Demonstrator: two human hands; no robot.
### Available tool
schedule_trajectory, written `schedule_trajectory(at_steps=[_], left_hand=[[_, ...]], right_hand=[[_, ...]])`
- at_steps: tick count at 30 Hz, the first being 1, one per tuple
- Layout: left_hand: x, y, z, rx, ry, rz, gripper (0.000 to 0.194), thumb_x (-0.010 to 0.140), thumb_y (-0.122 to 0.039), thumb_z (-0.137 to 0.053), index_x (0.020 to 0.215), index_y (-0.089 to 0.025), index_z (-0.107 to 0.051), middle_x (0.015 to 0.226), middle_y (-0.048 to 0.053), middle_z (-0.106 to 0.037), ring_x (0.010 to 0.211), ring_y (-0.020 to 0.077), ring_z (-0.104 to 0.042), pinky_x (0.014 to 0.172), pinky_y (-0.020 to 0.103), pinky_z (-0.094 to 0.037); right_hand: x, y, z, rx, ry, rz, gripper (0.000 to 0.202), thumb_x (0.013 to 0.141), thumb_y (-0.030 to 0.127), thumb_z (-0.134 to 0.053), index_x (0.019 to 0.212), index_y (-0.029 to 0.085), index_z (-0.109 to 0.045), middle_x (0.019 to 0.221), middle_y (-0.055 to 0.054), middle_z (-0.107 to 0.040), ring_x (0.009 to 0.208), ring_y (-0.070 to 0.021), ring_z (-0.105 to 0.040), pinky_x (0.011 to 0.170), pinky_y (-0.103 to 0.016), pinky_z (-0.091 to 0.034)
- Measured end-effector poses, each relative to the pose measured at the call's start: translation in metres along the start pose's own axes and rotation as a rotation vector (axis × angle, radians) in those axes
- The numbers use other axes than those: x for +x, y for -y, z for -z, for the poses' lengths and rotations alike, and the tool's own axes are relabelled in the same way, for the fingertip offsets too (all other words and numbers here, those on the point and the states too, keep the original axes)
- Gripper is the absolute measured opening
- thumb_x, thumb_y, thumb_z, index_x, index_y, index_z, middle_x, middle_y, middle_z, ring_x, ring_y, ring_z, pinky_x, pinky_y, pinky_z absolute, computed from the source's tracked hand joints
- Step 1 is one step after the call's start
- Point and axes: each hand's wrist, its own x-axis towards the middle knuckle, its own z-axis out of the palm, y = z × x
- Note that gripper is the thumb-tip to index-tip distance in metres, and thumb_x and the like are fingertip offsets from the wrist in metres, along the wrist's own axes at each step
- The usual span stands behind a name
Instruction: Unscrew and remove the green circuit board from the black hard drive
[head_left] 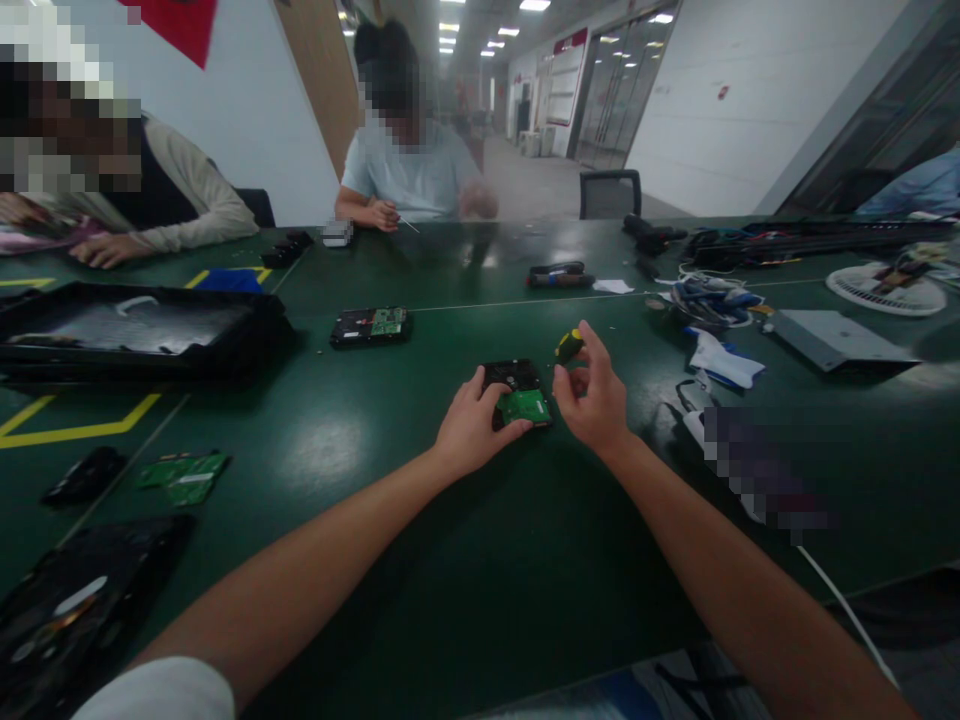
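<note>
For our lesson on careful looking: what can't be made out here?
All in the head view:
- Drive, left side: partly under left hand.
- Yellow tool, tip: probably behind right hand.
- Raised hand opposite: motion blur.
- Rightmost person: cut off by right edge.
- Object at right: pixelated.

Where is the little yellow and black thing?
In the head view, the yellow and black thing is in the right hand, to the right of the hard drive under the left hand.
</note>
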Motion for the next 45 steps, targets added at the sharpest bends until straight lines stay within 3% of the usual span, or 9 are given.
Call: schedule_trajectory(at_steps=[6, 14, 19, 24, 30, 35, 41, 45], left_hand=[[-0.0006, -0.0005, 0.001, 0.001, 0.003, -0.001, 0.062, 0.089, -0.064, -0.069, 0.136, -0.025, -0.06, 0.168, 0.019, -0.032, 0.154, 0.0388, -0.034, 0.117, 0.057, -0.04], [-0.0003, 0.0007, -0.0009, 0.004, -0.013, -0.011, 0.062, 0.088, -0.064, -0.069, 0.135, -0.025, -0.06, 0.167, 0.019, -0.034, 0.153, 0.0387, -0.037, 0.117, 0.057, -0.04], [0.0003, 0.0015, -0.0023, 0.011, -0.021, -0.023, 0.061, 0.088, -0.063, -0.07, 0.135, -0.024, -0.06, 0.167, 0.02, -0.035, 0.152, 0.039, -0.038, 0.117, 0.056, -0.041], [-0.0003, 0.0007, -0.0009, 0.008, -0.012, -0.015, 0.061, 0.089, -0.064, -0.069, 0.136, -0.025, -0.06, 0.167, 0.02, -0.035, 0.153, 0.0393, -0.037, 0.117, 0.056, -0.041], [-0.0005, -0.0004, 0.0012, 0.011, -0.004, -0.014, 0.062, 0.089, -0.064, -0.068, 0.136, -0.024, -0.06, 0.167, 0.02, -0.033, 0.154, 0.0392, -0.035, 0.119, 0.055, -0.039], [-0.0001, 0.0007, -0.0002, 0.011, -0.004, -0.012, 0.062, 0.089, -0.064, -0.069, 0.136, -0.025, -0.06, 0.168, 0.02, -0.033, 0.154, 0.04, -0.035, 0.118, 0.057, -0.039], [-0.0004, 0.0015, -0.0011, 0.004, -0.011, -0.017, 0.062, 0.089, -0.064, -0.068, 0.136, -0.024, -0.06, 0.168, 0.02, -0.033, 0.154, 0.0401, -0.035, 0.118, 0.057, -0.04], [-0.0002, 0.002, -0.0023, 0.011, -0.019, -0.025, 0.062, 0.089, -0.064, -0.069, 0.136, -0.024, -0.06, 0.166, 0.021, -0.036, 0.154, 0.0398, -0.035, 0.117, 0.057, -0.041]], right_hand=[[0.0005, 0.0, -0.0006, -0.028, -0.007, 0.018, 0.067, 0.099, 0.038, -0.061, 0.159, 0.031, -0.031, 0.142, -0.013, -0.064, 0.063, -0.014, -0.068, 0.064, -0.035, -0.066], [0.0004, -0.0019, -0.0006, -0.02, -0.001, 0.043, 0.068, 0.101, 0.033, -0.058, 0.162, 0.029, -0.028, 0.144, -0.014, -0.063, 0.079, -0.0179, -0.074, 0.072, -0.035, -0.067], [0.0006, -0.0035, -0.0014, 0.008, -0.007, 0.018, 0.069, 0.1, 0.035, -0.062, 0.16, 0.03, -0.03, 0.137, -0.013, -0.066, 0.066, -0.0145, -0.069, 0.064, -0.034, -0.065], [0.0008, -0.0024, -0.0005, 0.003, 0.022, 0.018, 0.068, 0.102, 0.037, -0.056, 0.162, 0.03, -0.025, 0.141, -0.013, -0.065, 0.074, -0.0178, -0.074, 0.067, -0.035, -0.066], [0.0004, -0.0019, -0.0015, -0.018, -0.011, -0.007, 0.07, 0.1, 0.042, -0.061, 0.16, 0.029, -0.029, 0.128, -0.011, -0.071, 0.057, -0.0135, -0.067, 0.061, -0.034, -0.065], [0.0008, -0.0015, -0.0008, -0.013, 0.005, 0.032, 0.07, 0.101, 0.037, -0.059, 0.162, 0.03, -0.027, 0.142, -0.013, -0.065, 0.071, -0.0161, -0.073, 0.069, -0.034, -0.066], [0.0001, -0.0012, -0.0011, -0.005, -0.005, 0.011, 0.068, 0.101, 0.038, -0.06, 0.16, 0.029, -0.028, 0.144, -0.014, -0.064, 0.058, -0.013, -0.067, 0.065, -0.035, -0.066], [-0.0001, -0.0022, -0.0021, 0.011, -0.014, 0.028, 0.069, 0.099, 0.036, -0.062, 0.16, 0.03, -0.029, 0.148, -0.015, -0.06, 0.063, -0.0135, -0.069, 0.063, -0.033, -0.066]])
